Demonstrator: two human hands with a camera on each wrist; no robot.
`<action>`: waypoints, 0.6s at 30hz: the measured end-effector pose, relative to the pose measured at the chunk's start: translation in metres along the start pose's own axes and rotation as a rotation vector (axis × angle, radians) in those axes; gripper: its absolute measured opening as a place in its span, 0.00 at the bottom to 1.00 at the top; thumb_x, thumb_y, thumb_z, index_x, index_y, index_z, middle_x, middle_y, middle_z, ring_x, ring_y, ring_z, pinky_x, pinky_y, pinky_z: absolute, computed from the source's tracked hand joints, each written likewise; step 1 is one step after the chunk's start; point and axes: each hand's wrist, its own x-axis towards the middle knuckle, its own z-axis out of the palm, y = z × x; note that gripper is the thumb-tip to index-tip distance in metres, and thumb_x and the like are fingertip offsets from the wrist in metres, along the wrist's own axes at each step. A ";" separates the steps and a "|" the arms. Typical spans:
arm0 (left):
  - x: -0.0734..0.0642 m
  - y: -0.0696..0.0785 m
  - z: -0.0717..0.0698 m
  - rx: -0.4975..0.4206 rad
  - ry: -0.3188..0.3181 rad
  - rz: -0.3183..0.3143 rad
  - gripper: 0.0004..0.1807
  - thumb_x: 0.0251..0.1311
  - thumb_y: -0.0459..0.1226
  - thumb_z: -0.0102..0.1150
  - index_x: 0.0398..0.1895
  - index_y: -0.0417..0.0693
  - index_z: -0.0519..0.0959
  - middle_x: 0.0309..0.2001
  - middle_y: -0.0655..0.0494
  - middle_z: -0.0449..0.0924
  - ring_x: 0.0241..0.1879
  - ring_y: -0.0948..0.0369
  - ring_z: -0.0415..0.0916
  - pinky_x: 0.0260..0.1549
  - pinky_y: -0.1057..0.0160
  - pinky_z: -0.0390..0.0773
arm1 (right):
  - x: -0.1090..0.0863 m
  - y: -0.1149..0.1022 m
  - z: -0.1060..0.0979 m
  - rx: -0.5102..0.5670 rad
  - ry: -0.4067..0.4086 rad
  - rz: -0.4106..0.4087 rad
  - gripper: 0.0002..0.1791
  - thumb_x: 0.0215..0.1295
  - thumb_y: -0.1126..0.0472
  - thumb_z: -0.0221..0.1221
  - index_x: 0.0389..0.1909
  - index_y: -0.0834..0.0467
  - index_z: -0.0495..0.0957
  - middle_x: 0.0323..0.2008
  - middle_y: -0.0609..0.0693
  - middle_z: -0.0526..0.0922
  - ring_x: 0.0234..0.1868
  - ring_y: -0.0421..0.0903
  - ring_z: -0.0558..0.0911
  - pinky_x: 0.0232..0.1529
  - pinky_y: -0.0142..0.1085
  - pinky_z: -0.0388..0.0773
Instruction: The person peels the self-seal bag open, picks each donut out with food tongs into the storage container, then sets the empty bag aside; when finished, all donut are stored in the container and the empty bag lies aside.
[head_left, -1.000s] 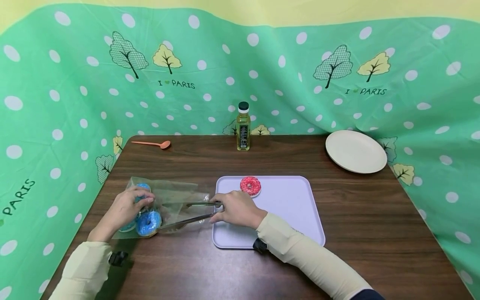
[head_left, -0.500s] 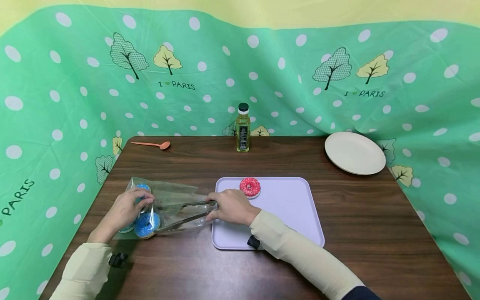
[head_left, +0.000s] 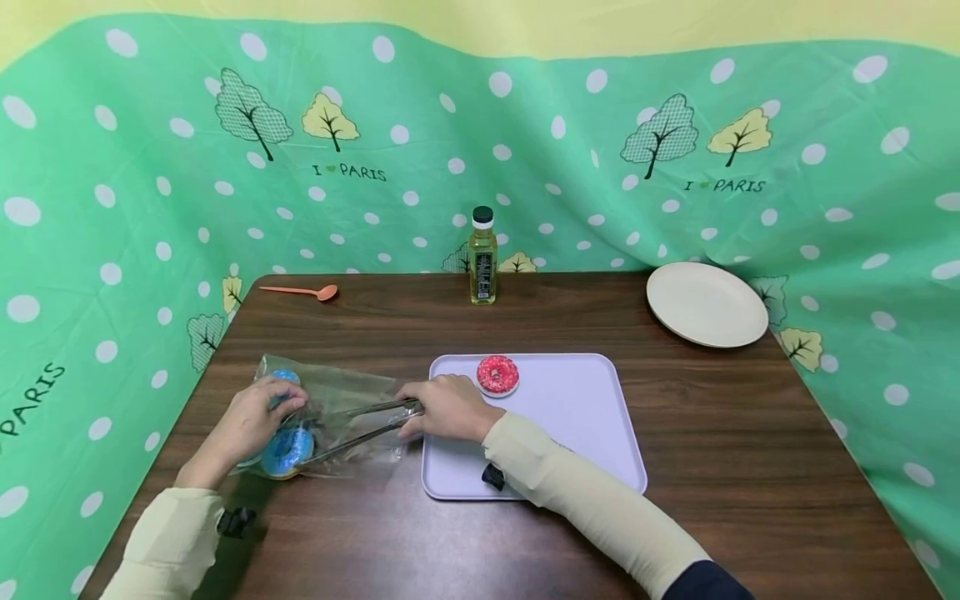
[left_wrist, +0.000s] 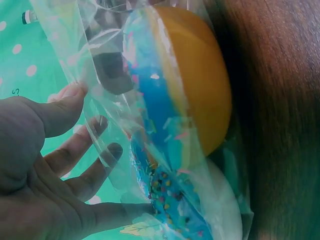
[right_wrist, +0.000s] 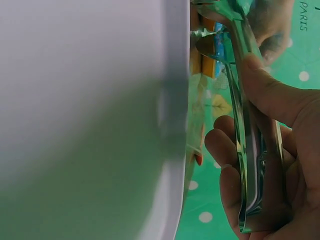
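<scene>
In the head view my left hand (head_left: 247,423) pinches the upper film of a clear plastic bag (head_left: 356,385) lying on the table. Inside are several toy donuts: one with blue icing (head_left: 287,454) at the front, another blue one (head_left: 285,377) partly behind my fingers. The left wrist view shows a sprinkled donut (left_wrist: 172,200) under the film, beside the blue-iced one (left_wrist: 205,75). My right hand (head_left: 450,408) grips metal tongs (right_wrist: 240,110), whose arms reach through the bag's mouth. Their lower tip is right at the front blue donut; the other tip is hard to see through the film.
A lilac tray (head_left: 577,433) lies right of the bag, under my right wrist, with a red donut (head_left: 497,364) near its back edge. Behind stand an oil bottle (head_left: 483,258), an orange spoon (head_left: 300,291) and a white plate (head_left: 707,304). Patterned cloth surrounds the table.
My right hand and the tongs have moved left, deeper into the bag. The front blue donut has shifted slightly left. My left hand stays on the film.
</scene>
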 end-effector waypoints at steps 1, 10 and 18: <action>0.000 0.000 0.000 -0.001 0.000 0.002 0.04 0.69 0.33 0.61 0.39 0.46 0.85 0.44 0.48 0.80 0.46 0.45 0.79 0.45 0.40 0.77 | 0.000 0.000 0.001 -0.014 0.004 -0.009 0.28 0.53 0.38 0.73 0.54 0.44 0.84 0.36 0.43 0.88 0.28 0.37 0.79 0.28 0.38 0.75; 0.000 0.002 0.000 -0.004 -0.002 -0.006 0.04 0.69 0.34 0.61 0.40 0.46 0.85 0.45 0.48 0.80 0.47 0.45 0.79 0.46 0.40 0.77 | -0.001 -0.002 0.003 -0.067 0.030 -0.039 0.27 0.57 0.38 0.70 0.55 0.45 0.84 0.40 0.43 0.89 0.32 0.37 0.84 0.29 0.38 0.77; -0.001 0.002 -0.001 -0.005 0.002 -0.017 0.05 0.70 0.34 0.60 0.40 0.45 0.85 0.46 0.46 0.81 0.50 0.42 0.78 0.47 0.39 0.76 | -0.007 -0.001 0.001 -0.051 0.049 -0.032 0.26 0.57 0.39 0.71 0.53 0.45 0.85 0.38 0.42 0.88 0.31 0.38 0.82 0.27 0.37 0.75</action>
